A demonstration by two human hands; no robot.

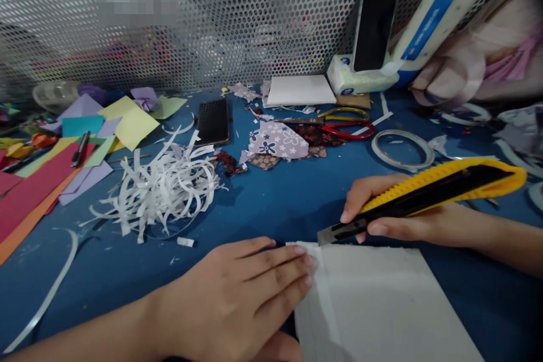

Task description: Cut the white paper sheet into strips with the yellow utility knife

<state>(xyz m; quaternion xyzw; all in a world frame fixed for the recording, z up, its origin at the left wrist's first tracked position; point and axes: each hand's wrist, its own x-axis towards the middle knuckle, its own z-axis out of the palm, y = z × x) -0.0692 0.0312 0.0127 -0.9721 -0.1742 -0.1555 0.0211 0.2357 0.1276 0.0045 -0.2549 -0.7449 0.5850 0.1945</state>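
My right hand (407,218) is wrapped round a yellow and black utility knife (441,186). A short piece of blade shows, its tip at the far edge of a pale grey board (382,305), near the far left corner. My left hand (250,288) lies flat with fingers stretched out, the fingertips resting on the board's left margin. A lighter strip runs along that margin beside the fingertips. The board's near end is out of view, and I cannot tell whether the blade has entered it.
Curled white paper strips (169,186) are heaped left of centre, near coloured papers (51,186) and a dark phone (213,120). Patterned scraps (278,140), red-handled scissors (350,129) and a tape roll (403,149) lie beyond my hands. A perforated metal screen (237,22) stands behind.
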